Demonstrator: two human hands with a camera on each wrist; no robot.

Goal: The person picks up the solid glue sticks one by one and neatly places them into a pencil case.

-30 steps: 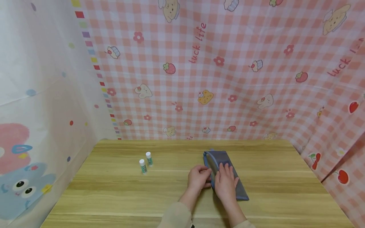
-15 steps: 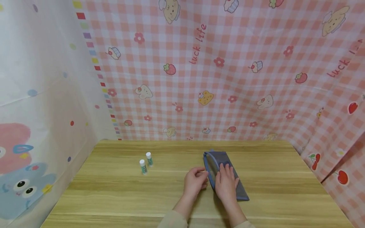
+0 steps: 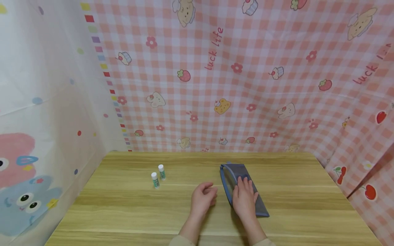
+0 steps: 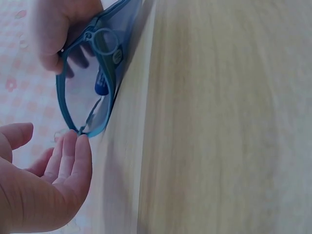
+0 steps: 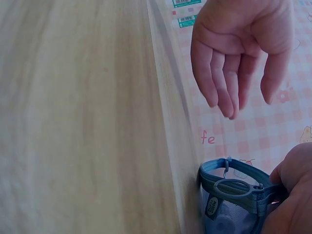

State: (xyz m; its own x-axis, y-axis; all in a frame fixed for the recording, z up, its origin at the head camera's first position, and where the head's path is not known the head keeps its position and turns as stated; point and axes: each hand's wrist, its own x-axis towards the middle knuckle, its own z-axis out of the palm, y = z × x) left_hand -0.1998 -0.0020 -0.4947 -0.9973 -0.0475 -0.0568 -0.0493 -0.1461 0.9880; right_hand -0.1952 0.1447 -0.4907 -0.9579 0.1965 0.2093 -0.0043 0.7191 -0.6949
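Note:
A grey-blue zip pouch [image 3: 260, 205] with a blue zip edge lies on the table, its mouth gaping toward the left. My right hand [image 3: 244, 196] rests over its upper side and grips the mouth's edge, thumb at the rim. Through the mouth, in the left wrist view, a dark blue cylindrical thing [image 4: 101, 85] shows inside the pouch [image 4: 111, 92]. A ring pull [image 5: 233, 187] hangs at the zip. To the left of the pouch, my left hand [image 3: 201, 201] is held over the table with relaxed, slightly bent fingers and nothing in them.
Two white-capped tubes with green labels, like glue sticks, stand at the left: a nearer tube [image 3: 155, 180] and a farther tube [image 3: 161, 172]. Behind the wooden table [image 3: 123, 212] hangs a pink checked cloth [image 3: 197, 85]; a white printed cloth [image 3: 61, 112] hangs on the left.
My left hand has let go of the pouch's edge and moved left, away from it. My right hand and the pouch have stayed in place.

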